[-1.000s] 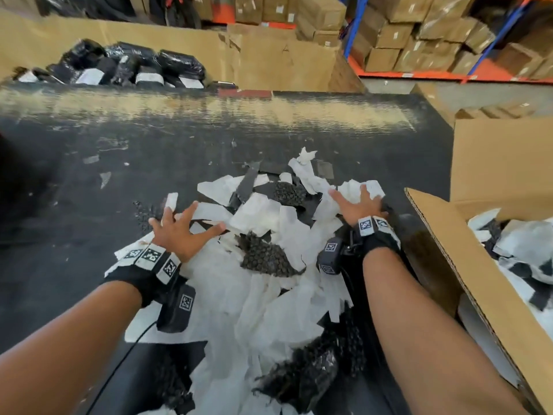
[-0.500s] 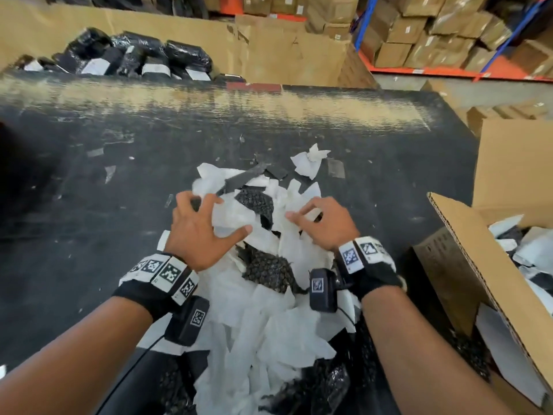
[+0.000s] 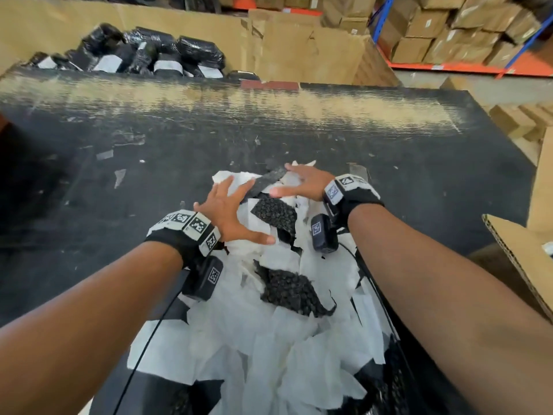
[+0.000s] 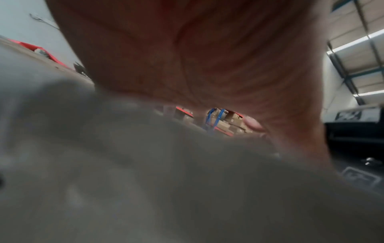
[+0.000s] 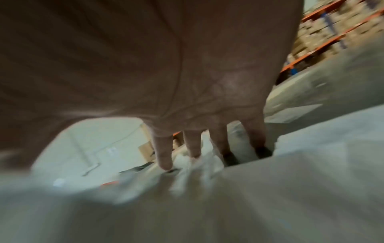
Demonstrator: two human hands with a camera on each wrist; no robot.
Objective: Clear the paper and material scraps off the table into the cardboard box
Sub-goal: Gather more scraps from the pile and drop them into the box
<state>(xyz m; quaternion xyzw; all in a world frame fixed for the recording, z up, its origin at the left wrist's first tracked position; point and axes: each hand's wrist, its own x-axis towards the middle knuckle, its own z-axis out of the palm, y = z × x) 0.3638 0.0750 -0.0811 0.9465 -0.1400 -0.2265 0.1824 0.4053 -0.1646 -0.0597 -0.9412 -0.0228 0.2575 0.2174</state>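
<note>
A heap of white paper scraps [image 3: 263, 348] mixed with black textured material pieces [image 3: 291, 290] lies on the black table [image 3: 119, 235], reaching from mid-table to the near edge. My left hand [image 3: 230, 211] lies flat on the far left of the heap with fingers spread. At the far end of the heap my right hand [image 3: 302, 184] rests flat, fingers straight, touching a black strip [image 3: 267, 179]. In the right wrist view the fingers [image 5: 164, 154] press down onto white paper [image 5: 270, 197]. The left wrist view shows the palm [image 4: 187, 57] over blurred paper. The cardboard box [image 3: 520, 259] stands at the right edge.
Small loose bits [image 3: 119, 176] lie on the table's left part. Beyond the far edge sits a large carton holding black wrapped packages [image 3: 155, 55]. Shelves of brown boxes [image 3: 449, 25] fill the back right.
Both hands have reached farther out to the far end of the heap, the right one sliding right and away. The scraps have been gathered closer together towards the near edge.
</note>
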